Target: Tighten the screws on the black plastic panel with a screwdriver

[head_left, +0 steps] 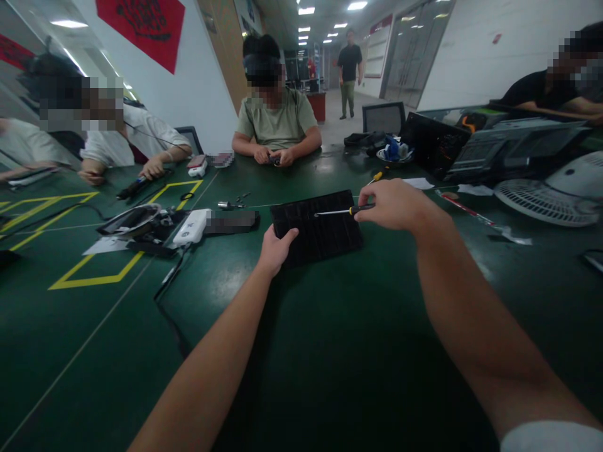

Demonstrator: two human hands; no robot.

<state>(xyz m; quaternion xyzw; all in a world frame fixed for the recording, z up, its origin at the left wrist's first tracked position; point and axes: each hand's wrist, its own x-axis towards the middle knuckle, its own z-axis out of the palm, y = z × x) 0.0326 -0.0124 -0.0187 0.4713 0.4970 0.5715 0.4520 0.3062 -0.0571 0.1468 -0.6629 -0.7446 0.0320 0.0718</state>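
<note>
1. Presently, my left hand (276,248) grips the near-left corner of the black slatted panel (325,233), thumb on top.
2. My right hand (393,204) pinches a screwdriver (346,211), shaft above the panel.
3. Panel lies flat on the green table (330,351).

A dark green counter (330,351) marked with yellow lines (94,279) filled the foreground. Beyond its far left corner rose a white wall (202,94) bearing a red hanging (146,22). Past the far edge, a pale-floored corridor (336,129) ran back under bright rectangular ceiling lights (306,10). Glass doors (414,50) lined its right side, and a mesh-backed chair (384,117) stood at the counter's far edge.
</note>
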